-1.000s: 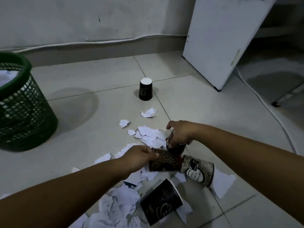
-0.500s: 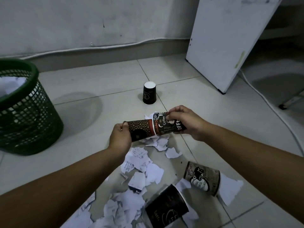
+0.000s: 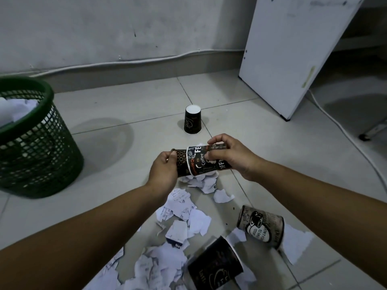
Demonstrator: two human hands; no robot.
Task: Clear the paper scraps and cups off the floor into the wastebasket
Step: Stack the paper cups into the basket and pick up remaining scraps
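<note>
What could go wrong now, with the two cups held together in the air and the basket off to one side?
The patterned cup is only partly pushed into the Coffee cup, so it might slip out on the way to the wastebasket. That basket already holds paper near its rim, so cups dropped in could tumble back out. The scraps under the arms might scatter if brushed.

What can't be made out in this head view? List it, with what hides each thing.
- Wastebasket: its left side is cut off by the frame edge in the head view.
- Patterned cup: the left hand covers its end.
- Coffee cup: right hand fingers hide some print.
- Dark cup: its base is cut off by the bottom edge.
- Paper scraps: the writing is too small to read.
</note>
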